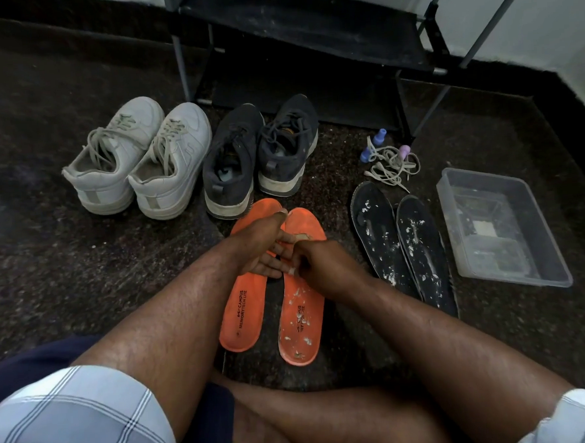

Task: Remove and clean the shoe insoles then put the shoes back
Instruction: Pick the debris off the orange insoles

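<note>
Two orange insoles lie side by side on the dark floor in front of me. The left orange insole (243, 312) looks clean, while the right orange insole (301, 322) carries white specks. My left hand (263, 248) hovers over their front halves with fingers stretched out. My right hand (320, 265) meets it, its fingers curled against the left hand's fingers; I see nothing held. Two black insoles (404, 246) smeared with white flecks lie to the right. Behind stand a pair of dark sneakers (257, 155) and a pair of white sneakers (138, 158).
A clear plastic tray (554, 258) sits at the far right. Loose laces (391, 167) and small blue and purple bottles (381, 137) lie behind the black insoles. A black shoe rack (308, 27) stands at the back. My bare legs are folded below.
</note>
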Motion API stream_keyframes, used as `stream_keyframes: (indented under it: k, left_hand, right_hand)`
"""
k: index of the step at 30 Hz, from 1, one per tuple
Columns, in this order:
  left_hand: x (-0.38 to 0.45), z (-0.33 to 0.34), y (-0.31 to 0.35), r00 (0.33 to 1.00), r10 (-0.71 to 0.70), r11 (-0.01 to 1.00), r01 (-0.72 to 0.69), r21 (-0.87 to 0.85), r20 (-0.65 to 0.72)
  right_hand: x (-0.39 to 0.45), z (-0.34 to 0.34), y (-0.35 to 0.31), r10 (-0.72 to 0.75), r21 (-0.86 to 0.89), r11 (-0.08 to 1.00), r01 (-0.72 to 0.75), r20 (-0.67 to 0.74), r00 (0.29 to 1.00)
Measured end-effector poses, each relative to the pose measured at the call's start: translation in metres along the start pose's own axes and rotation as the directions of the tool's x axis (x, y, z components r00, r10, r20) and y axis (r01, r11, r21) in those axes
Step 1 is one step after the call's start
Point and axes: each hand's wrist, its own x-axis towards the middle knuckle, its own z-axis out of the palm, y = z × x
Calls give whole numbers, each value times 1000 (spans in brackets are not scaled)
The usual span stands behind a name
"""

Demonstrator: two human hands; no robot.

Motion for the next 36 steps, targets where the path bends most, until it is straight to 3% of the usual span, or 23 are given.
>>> stream_keyframes:
  k: [2,7,11,14,22,26,30,34,36]
  left_hand:
    - [-1,1,0,1000,1,1000,-1,0,-1]
    - [-1,1,1,1000,-13,1000,13,4,-2]
    - [0,1,1,1000,-3,1000,3,13,-12]
    - [1,2,1,999,16,1000,-15,23,-30]
    - [3,0,6,993,84,996,-83,16,-84]
    - [4,1,1,1000,-7,995,10,104,-26]
    - [2,1,1,1000,-21,993,22,115,-13]
    - [0,1,1,1000,-27,994,26,104,2]
    - [1,1,0,1000,-29,994,29,103,-1]
  right_hand:
    - [0,2,-1,-15,-42,999,15,9,1000]
    - [-4,0,0,-48,-5,999,50,208,977]
    - [1,-21,17,70,190,979,-69,2,998]
    - [2,-26,31,136,251,961,-114,-73,988]
    - [16,-6,37,8,18,1000,-5,-118,993]
    - [16,-2,33,-33,-75,997,28,-75,997]
    - [17,-3,31,-19,-107,994,15,-38,999]
    - [12,-6,24,-92,-120,987,105,107,990]
    - [12,-7,27,-85,-139,986,96,79,993]
